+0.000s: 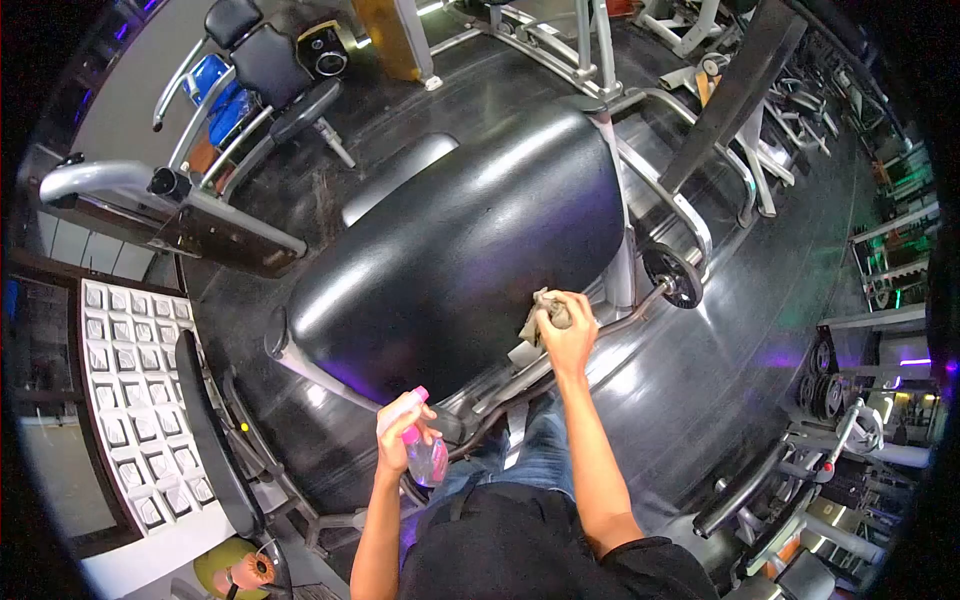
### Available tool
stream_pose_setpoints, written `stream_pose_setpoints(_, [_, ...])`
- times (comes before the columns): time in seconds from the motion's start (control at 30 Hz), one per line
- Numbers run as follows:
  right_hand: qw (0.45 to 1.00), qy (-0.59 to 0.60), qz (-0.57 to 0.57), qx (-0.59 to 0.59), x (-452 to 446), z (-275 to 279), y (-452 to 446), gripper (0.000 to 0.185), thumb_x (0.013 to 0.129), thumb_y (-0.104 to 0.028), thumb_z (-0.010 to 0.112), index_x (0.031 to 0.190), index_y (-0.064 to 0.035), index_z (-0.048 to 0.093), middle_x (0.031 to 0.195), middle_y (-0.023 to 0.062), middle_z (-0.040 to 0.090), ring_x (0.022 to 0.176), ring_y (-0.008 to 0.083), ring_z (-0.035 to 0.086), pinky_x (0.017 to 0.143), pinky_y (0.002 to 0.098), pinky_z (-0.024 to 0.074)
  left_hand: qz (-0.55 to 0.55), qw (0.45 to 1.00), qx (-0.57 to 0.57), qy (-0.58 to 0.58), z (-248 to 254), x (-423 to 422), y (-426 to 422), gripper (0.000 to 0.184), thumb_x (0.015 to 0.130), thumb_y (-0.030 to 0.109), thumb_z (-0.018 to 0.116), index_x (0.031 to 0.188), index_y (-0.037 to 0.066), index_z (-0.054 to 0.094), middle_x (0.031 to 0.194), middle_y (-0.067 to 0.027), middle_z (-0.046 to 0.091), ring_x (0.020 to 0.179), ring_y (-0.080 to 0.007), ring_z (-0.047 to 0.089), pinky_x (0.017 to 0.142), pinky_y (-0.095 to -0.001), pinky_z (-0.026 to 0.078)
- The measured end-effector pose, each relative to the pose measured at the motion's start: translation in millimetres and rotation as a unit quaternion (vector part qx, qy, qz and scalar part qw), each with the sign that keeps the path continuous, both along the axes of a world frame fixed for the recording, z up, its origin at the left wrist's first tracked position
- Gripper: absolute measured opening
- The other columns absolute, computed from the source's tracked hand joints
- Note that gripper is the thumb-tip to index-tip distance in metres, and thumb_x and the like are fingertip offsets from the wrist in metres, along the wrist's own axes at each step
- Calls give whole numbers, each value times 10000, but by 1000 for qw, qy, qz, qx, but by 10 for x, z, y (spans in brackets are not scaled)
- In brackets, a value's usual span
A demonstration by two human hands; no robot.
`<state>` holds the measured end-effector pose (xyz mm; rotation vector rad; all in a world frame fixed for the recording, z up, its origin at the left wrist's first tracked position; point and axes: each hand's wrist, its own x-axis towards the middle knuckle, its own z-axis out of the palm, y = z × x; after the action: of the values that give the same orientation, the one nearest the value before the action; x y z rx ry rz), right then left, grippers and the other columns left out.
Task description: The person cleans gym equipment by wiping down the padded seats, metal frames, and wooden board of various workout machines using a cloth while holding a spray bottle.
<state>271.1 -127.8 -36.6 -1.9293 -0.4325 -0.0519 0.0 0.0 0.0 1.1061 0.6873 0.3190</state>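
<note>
Over the near edge of the big black pad [470,240], right hand [572,335]: it was closed round a bunched, greyish cloth [541,303], fingers drawn in; the cloth seemed to meet the upholstery there, though I couldn't tell how firmly it pressed.
Left hand [397,440]: it was wrapped about a clear spray bottle [428,458] with a pink top, held tilted beside the pad's lower left corner; whether a finger was working the sprayer I couldn't tell.
Pad: it lay right in front of the person, broad and slanting across the floor, with white and purple light shining on it; I couldn't tell wet from mere gloss.
Step in hand: to my eye, wiping the upholstery, with the spray held ready.
Next move: it called, I judged, for the cloth flat and drawn inward over the surface, the bottle kept out of its way.
Metal bar [640,316]: it ran close by the pad's near side, where knuckles might have knocked it.
Weight plate [672,277]: it sat on the bar, to the right.
Beyond: a black seat [270,65] stood at the far left, and a white patterned panel [140,400] nearer.
</note>
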Motion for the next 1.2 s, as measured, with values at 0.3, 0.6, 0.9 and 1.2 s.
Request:
stream_pose_setpoints(0.3, [977,43,207,-7,-790,-239,-2,328,679,-102,823,979,-138,695,1049,45,642,882,278,686,747,368,566,-9,1000,19,2,95,648,-29,319,910,225,579,1031,-67,622,854,-127,636,527,-176,594,612,-374,607])
stream_pose_setpoints(0.6, [999,31,32,2,265,-210,-247,206,716,-81,754,913,-136,725,1007,62,651,890,271,679,804,364,541,-29,998,55,-12,263,1059,30,296,928,213,565,1001,-68,624,864,-125,634,525,-176,597,614,-381,615])
stream_pose_setpoints(0.9, [985,129,84,82,-57,-192,-109,160,733,-48,744,888,-43,702,909,95,709,905,209,694,814,331,529,2,998,55,-12,277,1354,-56,346,925,265,558,992,-68,622,838,-154,663,509,-204,607,638,-439,622])
stream_pose_setpoints(1.2, [989,126,19,76,698,-248,-319,181,745,-121,740,917,-71,712,899,105,708,855,246,697,784,338,538,-101,994,52,-2,369,1905,-8,335,928,241,562,1052,-65,614,864,-140,641,531,-204,611,713,-445,620])
